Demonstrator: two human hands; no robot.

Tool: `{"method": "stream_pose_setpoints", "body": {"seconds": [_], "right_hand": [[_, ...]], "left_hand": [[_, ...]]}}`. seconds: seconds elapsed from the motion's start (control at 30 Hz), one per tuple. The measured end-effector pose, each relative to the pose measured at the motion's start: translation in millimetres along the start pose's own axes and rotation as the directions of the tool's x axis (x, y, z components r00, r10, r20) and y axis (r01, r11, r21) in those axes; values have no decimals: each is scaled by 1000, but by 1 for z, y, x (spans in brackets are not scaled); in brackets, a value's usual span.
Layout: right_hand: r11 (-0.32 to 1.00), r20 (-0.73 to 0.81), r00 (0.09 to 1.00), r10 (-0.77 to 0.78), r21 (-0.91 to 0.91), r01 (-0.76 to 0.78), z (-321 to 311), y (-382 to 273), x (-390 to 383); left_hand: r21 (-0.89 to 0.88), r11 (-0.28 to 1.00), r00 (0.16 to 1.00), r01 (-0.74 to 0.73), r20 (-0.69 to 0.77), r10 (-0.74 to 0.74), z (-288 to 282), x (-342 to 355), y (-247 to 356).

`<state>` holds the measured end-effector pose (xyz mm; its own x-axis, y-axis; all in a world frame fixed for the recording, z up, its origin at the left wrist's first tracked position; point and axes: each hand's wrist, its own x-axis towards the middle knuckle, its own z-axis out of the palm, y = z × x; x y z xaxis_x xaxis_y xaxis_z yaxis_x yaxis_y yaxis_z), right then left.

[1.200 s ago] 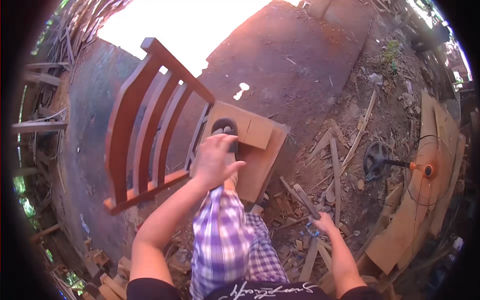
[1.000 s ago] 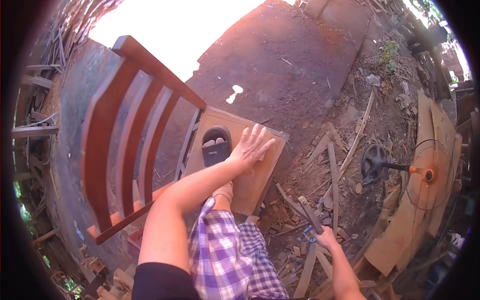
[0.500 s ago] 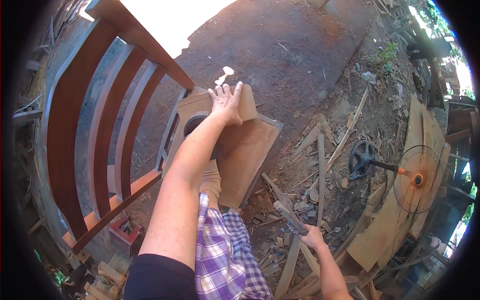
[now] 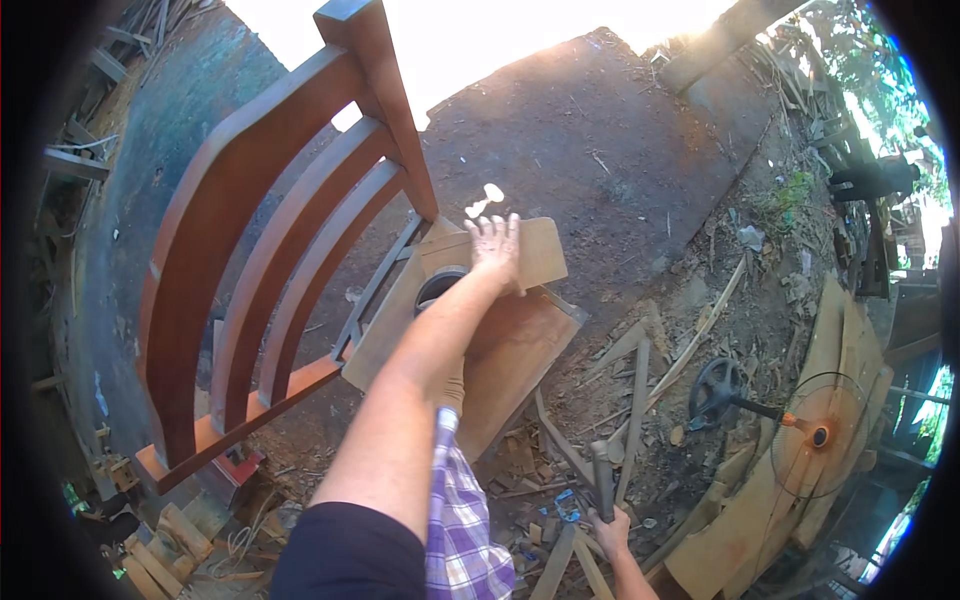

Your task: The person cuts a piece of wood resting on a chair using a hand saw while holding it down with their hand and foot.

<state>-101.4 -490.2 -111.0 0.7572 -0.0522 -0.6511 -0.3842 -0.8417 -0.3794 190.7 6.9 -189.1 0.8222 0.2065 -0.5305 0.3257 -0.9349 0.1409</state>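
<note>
My left hand (image 4: pixel 493 252) lies palm down, fingers stretched out, on a thin tan wooden board (image 4: pixel 540 252). Beneath that board is a larger brown panel (image 4: pixel 510 355). A dark round object (image 4: pixel 438 288) sits beside my wrist, partly covered by my forearm. Left of it rises a reddish-brown wooden frame with curved slats (image 4: pixel 255 280), like a chair back. Low on the right, my right hand (image 4: pixel 612 530) is closed around the lower end of a grey-brown bar (image 4: pixel 602 478), which points upward. What the bar is made of is unclear.
Wood scraps and offcuts (image 4: pixel 560 550) litter the ground at the lower right. A fan with an orange hub (image 4: pixel 820 436) and dark round base (image 4: pixel 712 392) lies by long boards (image 4: pixel 740 520). A red object (image 4: pixel 235 470) is below the slatted frame. Checked cloth covers my leg.
In the picture, the slatted frame, boards and left hand have shifted right and down as the view moved. The bar in my right hand has turned from slanting to nearly upright.
</note>
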Motion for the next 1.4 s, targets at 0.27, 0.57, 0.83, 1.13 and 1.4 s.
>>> {"method": "stream_pose_setpoints", "body": {"seconds": [0.27,0.57,0.83,1.13,1.4], "right_hand": [[678,-176,970,167,735,17,-40,-129,8],[585,-345,848,-403,615,528,-56,-259,53],[337,-256,795,-551,803,492,-35,-325,61],[388,-108,767,-633,812,435,-17,-340,72],[435,-69,785,-616,800,412,-9,-335,74]], "left_hand": [[221,962,974,162,122,-192,-1,-15,-12],[334,929,978,160,75,-195,10,-7,-10],[240,964,988,118,72,-138,8,-10,-17],[230,967,991,108,52,-123,8,-12,-18],[250,962,990,114,50,-130,10,-11,-16]]}}
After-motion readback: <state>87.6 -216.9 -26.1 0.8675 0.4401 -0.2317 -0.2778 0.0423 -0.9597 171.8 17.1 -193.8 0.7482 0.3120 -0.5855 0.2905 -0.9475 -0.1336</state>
